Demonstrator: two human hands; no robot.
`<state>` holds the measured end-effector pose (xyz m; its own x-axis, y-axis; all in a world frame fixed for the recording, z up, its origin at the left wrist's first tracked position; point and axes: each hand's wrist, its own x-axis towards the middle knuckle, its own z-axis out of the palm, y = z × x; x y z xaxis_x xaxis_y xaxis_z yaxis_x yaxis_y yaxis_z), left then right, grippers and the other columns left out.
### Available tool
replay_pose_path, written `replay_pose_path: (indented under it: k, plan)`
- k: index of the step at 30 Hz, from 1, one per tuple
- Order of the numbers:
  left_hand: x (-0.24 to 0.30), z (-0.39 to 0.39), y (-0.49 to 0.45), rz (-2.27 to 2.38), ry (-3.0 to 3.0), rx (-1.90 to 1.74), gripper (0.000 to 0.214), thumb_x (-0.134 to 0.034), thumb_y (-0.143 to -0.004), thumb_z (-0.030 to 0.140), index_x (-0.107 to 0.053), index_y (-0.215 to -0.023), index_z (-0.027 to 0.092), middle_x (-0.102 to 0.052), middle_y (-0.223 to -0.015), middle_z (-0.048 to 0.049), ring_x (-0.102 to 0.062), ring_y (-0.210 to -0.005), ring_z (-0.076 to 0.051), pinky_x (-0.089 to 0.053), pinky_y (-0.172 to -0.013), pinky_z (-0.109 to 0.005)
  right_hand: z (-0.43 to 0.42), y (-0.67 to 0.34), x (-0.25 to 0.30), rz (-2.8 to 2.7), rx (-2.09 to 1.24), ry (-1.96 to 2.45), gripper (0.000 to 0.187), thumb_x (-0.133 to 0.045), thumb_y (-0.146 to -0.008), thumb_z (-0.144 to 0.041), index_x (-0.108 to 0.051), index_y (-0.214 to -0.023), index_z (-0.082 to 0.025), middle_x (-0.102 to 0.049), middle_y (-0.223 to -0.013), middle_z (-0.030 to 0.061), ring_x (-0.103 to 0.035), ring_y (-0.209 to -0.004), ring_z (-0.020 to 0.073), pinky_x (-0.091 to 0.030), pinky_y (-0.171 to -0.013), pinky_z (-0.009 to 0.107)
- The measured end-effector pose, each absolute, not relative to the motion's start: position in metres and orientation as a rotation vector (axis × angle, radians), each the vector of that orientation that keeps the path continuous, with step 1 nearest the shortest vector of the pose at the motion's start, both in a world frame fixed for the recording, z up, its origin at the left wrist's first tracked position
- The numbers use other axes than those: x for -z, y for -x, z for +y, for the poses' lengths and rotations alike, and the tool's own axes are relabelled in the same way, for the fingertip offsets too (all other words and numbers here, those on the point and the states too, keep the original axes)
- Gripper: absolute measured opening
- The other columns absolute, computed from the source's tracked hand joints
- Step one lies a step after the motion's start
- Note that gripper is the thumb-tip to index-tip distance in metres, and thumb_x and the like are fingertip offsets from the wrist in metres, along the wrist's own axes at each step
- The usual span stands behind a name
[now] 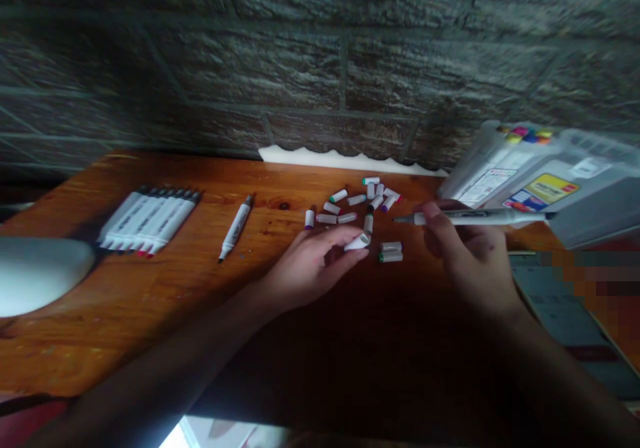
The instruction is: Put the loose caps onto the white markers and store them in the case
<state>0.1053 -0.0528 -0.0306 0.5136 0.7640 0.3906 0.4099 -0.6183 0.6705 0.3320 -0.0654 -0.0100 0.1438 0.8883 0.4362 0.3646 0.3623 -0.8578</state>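
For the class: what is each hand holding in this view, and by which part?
The right hand holds a white marker by the middle of its barrel; the left hand pinches a loose white marker cap at its near end.

Grey brick wall [320, 55] behind wooden table [100, 328]

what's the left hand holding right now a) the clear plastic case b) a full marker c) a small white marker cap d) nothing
c: the left hand has a small white marker cap between its fingers, just beside the scattered caps on the wooden table.
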Motion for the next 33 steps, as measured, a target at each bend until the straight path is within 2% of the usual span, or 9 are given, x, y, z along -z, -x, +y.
replay_pose_path:
  k: [8,11,16,19,22,24,28,31,33]
  plan:
    - [0.027,-0.052,-0.107,0.867,-2.281,-0.905,0.019,-0.059,-0.095,0.025,-0.069,-0.110,0.019,-0.076,-0.101,-0.0024,-0.069,-0.085,-0.015,-0.051,-0.077,-0.024,-0.080,-0.306,0.015,-1.599,-0.736,1.138,0.009,-0.072,-0.085,-0.028,-0.067,-0.087,-0.021,-0.070,-0.076,-0.0002,-0.067,-0.065,0.0136,-0.055,-0.056,0.023]
    - [0.029,-0.054,-0.108,0.831,-2.292,-0.880,0.020,-0.060,-0.095,0.023,-0.069,-0.112,0.019,-0.076,-0.105,-0.0035,-0.069,-0.098,-0.018,-0.052,-0.085,-0.026,-0.081,-0.306,0.019,-1.668,-0.789,1.134,0.012,-0.074,-0.084,-0.029,-0.069,-0.090,-0.021,-0.074,-0.081,0.0005,-0.071,-0.071,0.0152,-0.058,-0.064,0.024]
    - [0.032,-0.055,-0.114,0.750,-1.999,-0.937,0.017,-0.060,-0.094,0.022,-0.069,-0.107,0.014,-0.075,-0.103,-0.0074,-0.070,-0.093,-0.018,-0.054,-0.085,-0.028,-0.081,-0.318,0.010,-1.785,-0.863,1.112,0.023,-0.075,-0.083,-0.031,-0.070,-0.104,-0.021,-0.077,-0.093,0.0030,-0.072,-0.076,0.0160,-0.058,-0.064,0.025]
    - [0.033,-0.052,-0.117,0.699,-1.680,-1.009,0.017,-0.061,-0.093,0.023,-0.066,-0.104,0.011,-0.074,-0.102,-0.0096,-0.070,-0.087,-0.017,-0.056,-0.075,-0.025,-0.074,-0.331,0.006,-1.774,-0.762,1.168,0.032,-0.071,-0.087,-0.032,-0.066,-0.117,-0.022,-0.075,-0.096,0.0045,-0.071,-0.077,0.0160,-0.056,-0.063,0.026]
    - [0.033,-0.048,-0.116,0.749,-1.503,-1.008,0.025,-0.064,-0.092,0.028,-0.061,-0.111,0.012,-0.074,-0.098,-0.0099,-0.068,-0.076,-0.015,-0.053,-0.060,-0.022,-0.067,-0.340,0.010,-1.999,-0.574,1.283,0.020,-0.070,-0.087,-0.027,-0.070,-0.107,-0.022,-0.073,-0.088,0.0035,-0.065,-0.068,0.0144,-0.052,-0.061,0.027]
    - [0.034,-0.045,-0.114,0.781,-1.474,-1.024,0.035,-0.065,-0.091,0.031,-0.057,-0.120,0.014,-0.074,-0.099,-0.0089,-0.067,-0.075,-0.015,-0.052,-0.059,-0.021,-0.065,-0.341,0.016,-2.229,-0.547,1.285,0.014,-0.071,-0.086,-0.022,-0.071,-0.100,-0.023,-0.072,-0.089,0.0028,-0.064,-0.070,0.0146,-0.051,-0.064,0.028]
    - [0.035,-0.043,-0.111,0.781,-1.516,-1.079,0.038,-0.065,-0.091,0.028,-0.054,-0.126,0.017,-0.072,-0.104,-0.0079,-0.068,-0.085,-0.016,-0.053,-0.070,-0.023,-0.066,-0.336,0.024,-2.400,-0.605,1.287,0.010,-0.070,-0.087,-0.021,-0.071,-0.097,-0.023,-0.071,-0.095,0.0036,-0.067,-0.083,0.0182,-0.053,-0.075,0.031]
    - [0.034,-0.045,-0.111,0.727,-1.624,-1.020,0.026,-0.061,-0.091,0.023,-0.060,-0.115,0.015,-0.071,-0.105,-0.0083,-0.068,-0.096,-0.018,-0.053,-0.083,-0.027,-0.066,-0.335,0.024,-2.342,-0.607,1.286,0.014,-0.065,-0.091,-0.024,-0.072,-0.104,-0.024,-0.072,-0.099,0.0049,-0.067,-0.086,0.0197,-0.053,-0.079,0.033]
    - [0.032,-0.047,-0.111,0.692,-1.770,-0.877,0.016,-0.057,-0.091,0.020,-0.063,-0.104,0.014,-0.070,-0.101,-0.0073,-0.066,-0.094,-0.018,-0.051,-0.084,-0.027,-0.065,-0.336,0.021,-2.222,-0.597,1.242,0.017,-0.060,-0.094,-0.027,-0.071,-0.107,-0.025,-0.072,-0.101,0.0058,-0.067,-0.090,0.0205,-0.052,-0.080,0.034]
